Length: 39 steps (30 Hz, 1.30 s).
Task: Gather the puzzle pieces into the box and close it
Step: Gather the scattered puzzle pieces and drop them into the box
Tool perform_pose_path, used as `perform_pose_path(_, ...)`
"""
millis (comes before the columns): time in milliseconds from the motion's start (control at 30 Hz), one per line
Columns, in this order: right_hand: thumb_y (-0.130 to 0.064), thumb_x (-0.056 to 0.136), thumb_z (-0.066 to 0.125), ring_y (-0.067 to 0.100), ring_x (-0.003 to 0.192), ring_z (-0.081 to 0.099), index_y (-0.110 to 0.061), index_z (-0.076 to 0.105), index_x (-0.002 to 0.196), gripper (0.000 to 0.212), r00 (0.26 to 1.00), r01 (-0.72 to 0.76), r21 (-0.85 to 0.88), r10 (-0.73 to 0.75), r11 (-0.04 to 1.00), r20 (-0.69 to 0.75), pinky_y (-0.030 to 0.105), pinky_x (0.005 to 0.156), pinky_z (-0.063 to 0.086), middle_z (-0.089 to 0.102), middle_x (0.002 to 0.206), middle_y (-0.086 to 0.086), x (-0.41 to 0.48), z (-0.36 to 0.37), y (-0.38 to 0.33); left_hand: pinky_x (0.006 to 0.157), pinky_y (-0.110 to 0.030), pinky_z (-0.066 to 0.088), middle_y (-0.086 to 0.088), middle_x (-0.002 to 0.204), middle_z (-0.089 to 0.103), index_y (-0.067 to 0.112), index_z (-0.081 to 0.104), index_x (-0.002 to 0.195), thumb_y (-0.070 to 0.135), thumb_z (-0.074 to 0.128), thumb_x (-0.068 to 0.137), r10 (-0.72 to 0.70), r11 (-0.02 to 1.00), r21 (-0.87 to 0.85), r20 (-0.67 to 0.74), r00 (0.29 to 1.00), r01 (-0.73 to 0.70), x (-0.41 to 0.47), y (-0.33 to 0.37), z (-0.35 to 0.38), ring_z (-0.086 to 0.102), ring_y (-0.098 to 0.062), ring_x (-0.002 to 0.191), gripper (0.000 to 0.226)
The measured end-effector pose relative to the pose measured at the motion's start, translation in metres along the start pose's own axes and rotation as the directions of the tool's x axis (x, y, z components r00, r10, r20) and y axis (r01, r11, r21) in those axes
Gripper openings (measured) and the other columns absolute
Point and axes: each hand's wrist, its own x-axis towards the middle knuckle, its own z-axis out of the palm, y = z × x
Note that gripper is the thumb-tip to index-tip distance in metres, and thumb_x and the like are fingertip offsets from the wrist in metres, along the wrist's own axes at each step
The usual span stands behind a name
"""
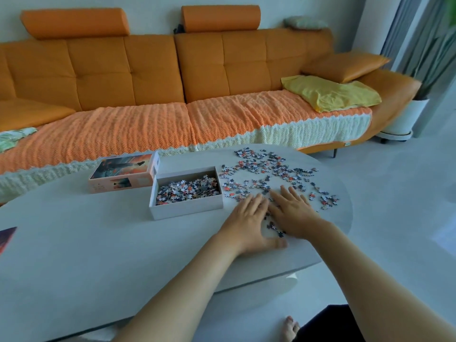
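Both our hands lay palm-down on the surface (98,230), just right of the open box (187,209). Our left hand (249,218) was the one nearer the box and our right hand (293,213) was close beside it, with only a narrow gap between them. The fingers of both were straight and spread, gripping nothing, and the fingertips rested among the nearest loose puzzle pieces (266,169). A few dark pieces showed in the gap between our hands.

The loose pieces were scattered over the surface to the right of the box, from its far right corner out toward the rounded edge of the surface. Inside the box sat a heap of pieces (187,188), covering most of its floor. The lid (123,172) lay printed side up just left of the box and slightly behind it, with one corner touching or nearly touching the box.

Behind the box stood an orange sofa (148,70), with a yellow cloth (330,92) on its seat far to the right.
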Motion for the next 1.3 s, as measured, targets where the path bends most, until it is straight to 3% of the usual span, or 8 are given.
perform_pose_path(300, -0.006, 0.097, 0.04, 0.014, 0.145, 0.025, -0.023, 0.055, 0.137, 0.045, 0.944, 0.264, 0.256, -0.194, 0.93, -0.267, 0.03, 0.119, 0.015, 0.039, 0.152, -0.001, 0.007, -0.011, 0.019, 0.121, -0.044, -0.006, 0.002, 0.161, -0.022, 0.02, -0.012, 0.154, 0.095, 0.025, 0.067, -0.085, 0.995, 0.037, -0.06, 0.995, 0.087, 0.034, -0.012, 0.009, -0.027, -0.016, 0.145, 0.121)
perform_pose_path(500, -0.055, 0.097, 0.031, 0.024, 0.149, -0.01, -0.028, 0.017, 0.153, 0.063, 0.975, -0.131, -0.032, 0.123, 0.991, -0.184, 0.048, 0.119, -0.007, -0.003, 0.163, 0.004, 0.016, -0.012, 0.071, 0.118, -0.052, -0.01, 0.006, 0.16, -0.023, 0.038, -0.009, 0.153, 0.097, 0.03, 0.063, -0.034, 0.998, 0.049, 0.013, 0.999, 0.033, 0.061, -0.014, -0.001, -0.027, -0.02, 0.145, 0.114)
perform_pose_path(667, -0.057, 0.097, 0.026, 0.023, 0.15, -0.003, -0.028, 0.016, 0.154, 0.065, 0.988, -0.062, 0.06, 0.07, 0.996, -0.137, 0.047, 0.12, -0.001, 0.003, 0.163, 0.004, 0.025, -0.006, 0.067, 0.121, -0.039, 0.004, 0.006, 0.163, 0.007, 0.03, 0.022, 0.153, 0.083, 0.041, 0.077, 0.085, 0.996, -0.01, -0.126, 0.988, -0.087, 0.07, -0.016, 0.003, 0.002, -0.013, 0.149, 0.095)
perform_pose_path(867, -0.025, 0.1, 0.041, 0.022, 0.141, 0.033, -0.022, 0.05, 0.139, 0.04, 0.962, 0.228, 0.235, -0.181, 0.945, -0.207, 0.037, 0.116, 0.023, 0.042, 0.15, 0.0, 0.026, -0.003, 0.04, 0.109, -0.033, 0.031, 0.007, 0.141, 0.044, 0.023, 0.044, 0.14, 0.061, 0.056, 0.083, 0.142, 0.979, -0.081, -0.374, 0.916, -0.185, 0.059, -0.02, 0.005, 0.037, -0.012, 0.131, 0.07)
perform_pose_path(967, -0.014, 0.096, 0.049, 0.022, 0.127, 0.05, -0.019, 0.065, 0.123, 0.032, 0.934, 0.238, 0.39, -0.099, 0.89, -0.344, 0.033, 0.11, 0.032, 0.061, 0.132, 0.001, 0.025, -0.011, 0.041, 0.111, -0.037, 0.029, 0.006, 0.144, 0.038, 0.025, 0.039, 0.142, 0.064, 0.054, 0.084, 0.108, 0.987, -0.061, -0.418, 0.902, -0.147, 0.058, -0.02, 0.002, 0.032, -0.014, 0.133, 0.072)
perform_pose_path(1033, -0.021, 0.096, 0.05, 0.022, 0.141, 0.036, -0.023, 0.06, 0.128, 0.034, 0.912, 0.184, 0.301, -0.049, 0.936, -0.407, 0.042, 0.119, 0.018, 0.051, 0.144, 0.002, 0.031, -0.011, 0.053, 0.119, -0.045, 0.016, 0.003, 0.158, 0.017, 0.027, 0.023, 0.151, 0.076, 0.041, 0.082, 0.02, 0.999, -0.032, -0.334, 0.943, -0.033, 0.064, -0.019, -0.001, 0.011, -0.018, 0.145, 0.086)
perform_pose_path(1133, -0.048, 0.098, 0.039, 0.023, 0.15, 0.001, -0.028, 0.032, 0.149, 0.055, 0.964, -0.025, 0.187, 0.073, 0.982, -0.255, 0.045, 0.121, 0.002, 0.013, 0.162, 0.004, 0.033, -0.009, 0.071, 0.119, -0.048, -0.007, 0.006, 0.16, -0.021, 0.032, -0.008, 0.154, 0.085, 0.029, 0.079, -0.121, 0.993, -0.001, -0.09, 0.989, 0.121, 0.077, -0.021, -0.004, -0.021, -0.02, 0.147, 0.099)
perform_pose_path(1300, -0.05, 0.101, 0.029, 0.018, 0.15, 0.007, -0.024, 0.028, 0.151, 0.057, 0.985, 0.056, 0.18, -0.025, 0.982, -0.174, 0.042, 0.121, 0.005, 0.016, 0.162, 0.0, 0.032, -0.008, 0.066, 0.12, -0.039, -0.007, 0.007, 0.161, -0.015, 0.025, -0.006, 0.155, 0.082, 0.03, 0.081, 0.012, 1.0, 0.027, -0.014, 1.0, -0.012, 0.096, -0.021, -0.004, -0.015, -0.013, 0.148, 0.1)
